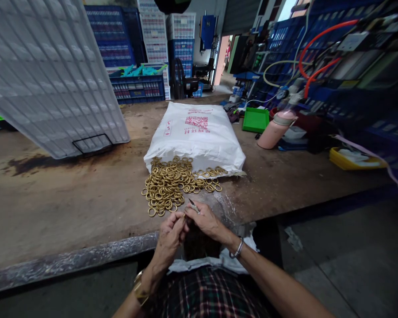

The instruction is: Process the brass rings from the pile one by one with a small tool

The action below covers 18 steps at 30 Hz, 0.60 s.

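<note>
Two forearms (pixel 262 271) slant inward, left hand (pixel 170 230) against right hand (pixel 205 219) near gold rings (pixel 169 181).

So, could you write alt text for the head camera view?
A person's left hand and right hand meet at the near edge of a table, the right holding a small pointed tool. Just beyond lies a heap of gold-coloured rings at the open mouth of a white sack, with a green tray and pink bottle farther right.
</note>
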Each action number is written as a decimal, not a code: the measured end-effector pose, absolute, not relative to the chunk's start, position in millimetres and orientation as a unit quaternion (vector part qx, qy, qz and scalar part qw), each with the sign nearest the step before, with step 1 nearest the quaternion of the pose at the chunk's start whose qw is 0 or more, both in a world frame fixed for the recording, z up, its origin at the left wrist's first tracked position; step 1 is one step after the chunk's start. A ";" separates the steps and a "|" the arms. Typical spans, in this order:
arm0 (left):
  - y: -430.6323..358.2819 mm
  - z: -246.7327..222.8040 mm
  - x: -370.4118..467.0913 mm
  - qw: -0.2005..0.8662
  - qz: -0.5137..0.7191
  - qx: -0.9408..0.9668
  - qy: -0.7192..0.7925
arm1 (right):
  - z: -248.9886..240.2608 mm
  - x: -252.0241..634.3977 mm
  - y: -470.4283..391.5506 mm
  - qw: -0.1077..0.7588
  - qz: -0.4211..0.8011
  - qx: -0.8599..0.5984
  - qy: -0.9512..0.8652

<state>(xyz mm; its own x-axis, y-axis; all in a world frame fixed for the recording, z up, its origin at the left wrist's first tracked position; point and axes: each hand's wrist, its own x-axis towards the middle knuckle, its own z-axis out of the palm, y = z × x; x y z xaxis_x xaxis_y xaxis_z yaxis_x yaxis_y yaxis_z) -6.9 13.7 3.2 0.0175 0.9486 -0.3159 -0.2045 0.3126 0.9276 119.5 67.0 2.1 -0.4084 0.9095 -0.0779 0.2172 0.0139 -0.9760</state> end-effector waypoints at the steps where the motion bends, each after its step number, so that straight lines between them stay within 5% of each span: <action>1: 13.4 2.7 -6.8 0.631 0.469 0.343 0.514 | 1.8 119.8 67.3 0.318 0.553 -0.436 -0.635; 8: 13.1 1.1 -6.2 0.633 0.483 0.315 0.516 | -4.4 122.9 67.8 0.308 0.472 -0.483 -0.670; 18: 16.5 0.5 -8.3 0.595 0.490 0.332 0.544 | -15.9 131.7 58.8 0.153 0.229 -0.437 -0.856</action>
